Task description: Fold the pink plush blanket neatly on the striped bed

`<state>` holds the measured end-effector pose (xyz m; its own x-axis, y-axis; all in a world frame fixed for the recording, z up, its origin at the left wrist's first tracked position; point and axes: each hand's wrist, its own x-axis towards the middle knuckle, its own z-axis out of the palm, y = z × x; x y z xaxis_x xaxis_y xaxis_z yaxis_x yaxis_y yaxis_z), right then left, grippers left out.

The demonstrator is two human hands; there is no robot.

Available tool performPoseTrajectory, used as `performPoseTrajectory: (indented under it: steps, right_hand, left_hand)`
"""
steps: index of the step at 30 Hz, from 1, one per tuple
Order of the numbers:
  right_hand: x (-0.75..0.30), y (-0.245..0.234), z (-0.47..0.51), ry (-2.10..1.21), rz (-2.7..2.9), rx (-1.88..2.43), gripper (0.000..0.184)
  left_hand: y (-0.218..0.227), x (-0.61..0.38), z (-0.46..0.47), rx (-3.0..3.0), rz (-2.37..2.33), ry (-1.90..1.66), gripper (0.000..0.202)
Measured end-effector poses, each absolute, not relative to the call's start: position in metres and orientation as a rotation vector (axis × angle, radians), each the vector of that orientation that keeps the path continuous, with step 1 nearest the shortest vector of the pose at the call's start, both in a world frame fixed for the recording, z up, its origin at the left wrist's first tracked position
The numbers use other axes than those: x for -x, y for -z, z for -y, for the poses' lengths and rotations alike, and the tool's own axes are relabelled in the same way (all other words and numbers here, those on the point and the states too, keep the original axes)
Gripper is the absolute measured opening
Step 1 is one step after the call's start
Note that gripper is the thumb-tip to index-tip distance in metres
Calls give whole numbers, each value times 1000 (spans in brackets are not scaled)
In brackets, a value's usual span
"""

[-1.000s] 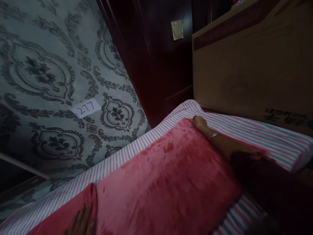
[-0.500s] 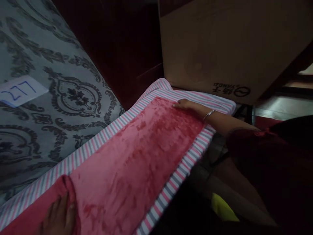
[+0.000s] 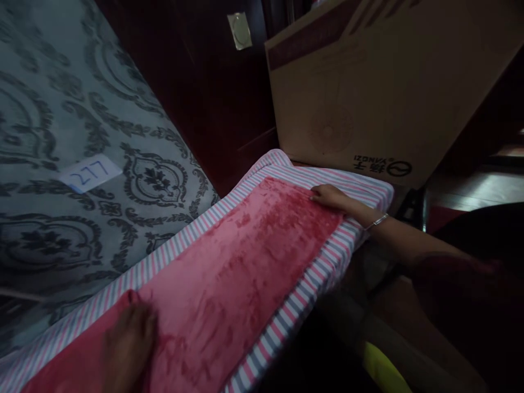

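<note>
A pink plush cloth (image 3: 229, 273) lies flat on a pad with pink, grey and white stripes (image 3: 286, 322). My left hand (image 3: 129, 344) rests on the cloth's near end beside a raised fold, fingers bent and blurred. My right hand (image 3: 329, 196), with a thin bracelet on the wrist, lies flat on the cloth's far right corner, fingers stretched out and close together.
A grey patterned wall (image 3: 82, 164) with a paper label reading 277 (image 3: 90, 173) runs along the left. A large cardboard box (image 3: 380, 93) stands behind the pad. Dark wooden furniture (image 3: 204, 98) fills the far middle. Something yellow (image 3: 380, 371) shows below the pad's edge.
My right hand slid back a little along the cloth's far edge toward the right corner. My left hand moved up onto the fold at the near end. The view shifted.
</note>
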<state>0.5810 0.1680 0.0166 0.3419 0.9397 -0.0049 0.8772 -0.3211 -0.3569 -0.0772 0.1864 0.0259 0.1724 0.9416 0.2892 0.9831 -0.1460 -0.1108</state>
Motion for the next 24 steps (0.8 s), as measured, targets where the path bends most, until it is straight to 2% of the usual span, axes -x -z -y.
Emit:
performPoseTrajectory:
  steps: [2,7,15,24]
  right_hand:
    - [-572,-19,-179,-269,1627,2309,30]
    - [-554,-23,-223,-240,1576,2315,35]
    - [-544,-27,-301,-339,1415,2306,38]
    - [-532,-26,-354,-283,1288,2299,35]
  left_hand:
    - [-33,45,-201,2372,1694,131,47]
    - [-42,-24,-244,2422,1720,66,43]
    - [-46,-47,-285,2271,1921,-72,42]
    - [-44,-36,-305,2191,2024,355,34]
